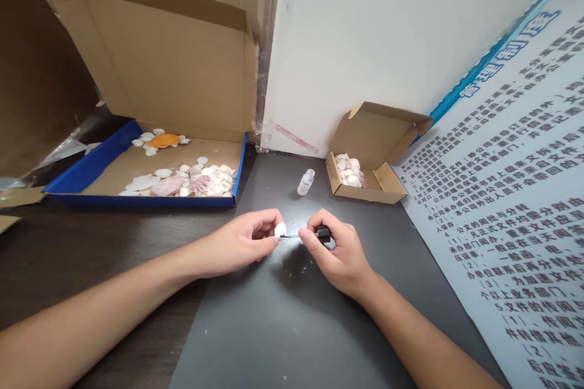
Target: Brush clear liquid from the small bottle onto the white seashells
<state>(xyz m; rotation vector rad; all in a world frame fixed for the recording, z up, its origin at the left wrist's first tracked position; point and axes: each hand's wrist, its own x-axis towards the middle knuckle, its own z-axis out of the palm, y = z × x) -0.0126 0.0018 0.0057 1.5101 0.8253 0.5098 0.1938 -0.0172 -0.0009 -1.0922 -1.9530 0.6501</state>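
in open room before box edges [182, 201], hands [340, 253] hold shell [280, 229] and brush [323, 233].

Head cam looked fwd & down from above & the near side of the bottle [306, 183], fairly close, wide-angle, w/ bottle approx mid-frame. View took in blue-edged box [141, 200] L of bottle, printed poster [515, 164] R, white panel [356, 42] behind, grey mat [255, 334] in front.
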